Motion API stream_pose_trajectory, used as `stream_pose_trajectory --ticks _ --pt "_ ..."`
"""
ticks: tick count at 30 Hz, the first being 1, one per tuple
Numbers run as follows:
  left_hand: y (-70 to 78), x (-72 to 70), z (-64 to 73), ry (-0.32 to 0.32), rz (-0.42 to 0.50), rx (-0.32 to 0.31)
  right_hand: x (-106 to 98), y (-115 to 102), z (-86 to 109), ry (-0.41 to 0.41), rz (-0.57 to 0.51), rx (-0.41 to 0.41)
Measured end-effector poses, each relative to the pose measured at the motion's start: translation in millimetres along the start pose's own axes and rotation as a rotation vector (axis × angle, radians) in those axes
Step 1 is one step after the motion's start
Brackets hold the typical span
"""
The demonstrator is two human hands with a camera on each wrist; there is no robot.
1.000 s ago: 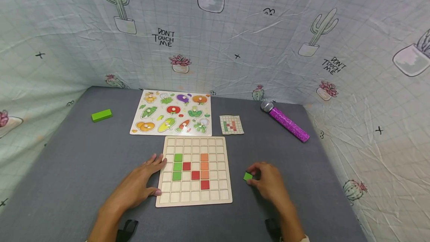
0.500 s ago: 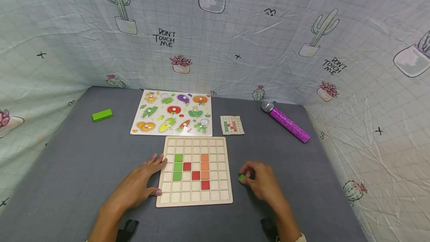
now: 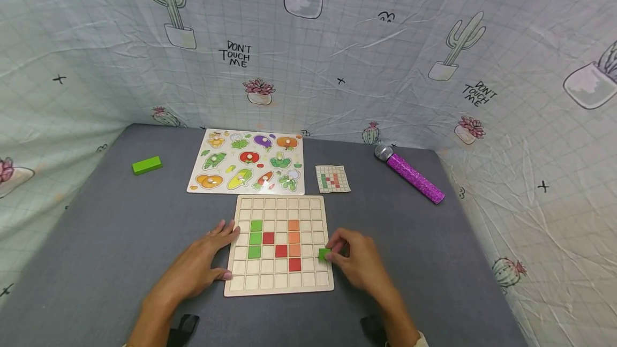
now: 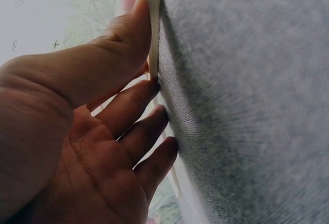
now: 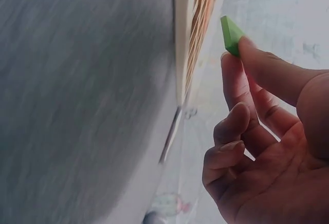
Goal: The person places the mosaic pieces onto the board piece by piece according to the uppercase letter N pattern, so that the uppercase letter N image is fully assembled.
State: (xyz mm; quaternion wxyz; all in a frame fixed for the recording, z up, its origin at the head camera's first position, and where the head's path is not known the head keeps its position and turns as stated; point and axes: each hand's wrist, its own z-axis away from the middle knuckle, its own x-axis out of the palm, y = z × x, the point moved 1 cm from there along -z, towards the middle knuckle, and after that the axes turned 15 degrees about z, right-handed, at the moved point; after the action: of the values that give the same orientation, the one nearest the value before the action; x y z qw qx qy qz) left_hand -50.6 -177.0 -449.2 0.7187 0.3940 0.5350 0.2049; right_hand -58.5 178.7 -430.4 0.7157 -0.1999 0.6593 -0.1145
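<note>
A wooden grid board [image 3: 308, 281] lies on the grey table, with green, red and orange square tiles set in some of its cells. My left hand [image 3: 200, 261] rests at the board's left edge, thumb and fingertips touching it, fingers extended. In the left wrist view those fingers [image 4: 134, 106] lie along the board's side. Between thumb and forefinger, my right hand [image 3: 359, 258] pinches a green square tile [image 3: 324, 254] that overlaps the board's right edge in the head view. The right wrist view shows this green tile [image 5: 232, 36] held above the board's surface, its other fingers curled below.
Behind the board lies a vegetable puzzle board [image 3: 222, 175]. Beside it is a small pattern card [image 3: 332, 179] with a coloured grid. A purple glittery microphone [image 3: 414, 178] lies at the back right, and a green block [image 3: 147, 165] at the back left.
My right hand has moved left with the green tile, from the table beside the board to over its right edge. The left hand has stayed in place.
</note>
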Motion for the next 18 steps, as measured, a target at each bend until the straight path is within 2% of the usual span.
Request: stream_pose_trajectory --ticks 8,18 --pt "-0.1 0.5 -0.5 -0.005 -0.004 -0.003 10.8 -29.4 -6.8 -0.027 -0.013 -0.116" --pt "0.1 1.1 -0.1 -0.004 -0.011 -0.016 28.2 -67.6 -16.2 -0.086 0.022 -0.192"
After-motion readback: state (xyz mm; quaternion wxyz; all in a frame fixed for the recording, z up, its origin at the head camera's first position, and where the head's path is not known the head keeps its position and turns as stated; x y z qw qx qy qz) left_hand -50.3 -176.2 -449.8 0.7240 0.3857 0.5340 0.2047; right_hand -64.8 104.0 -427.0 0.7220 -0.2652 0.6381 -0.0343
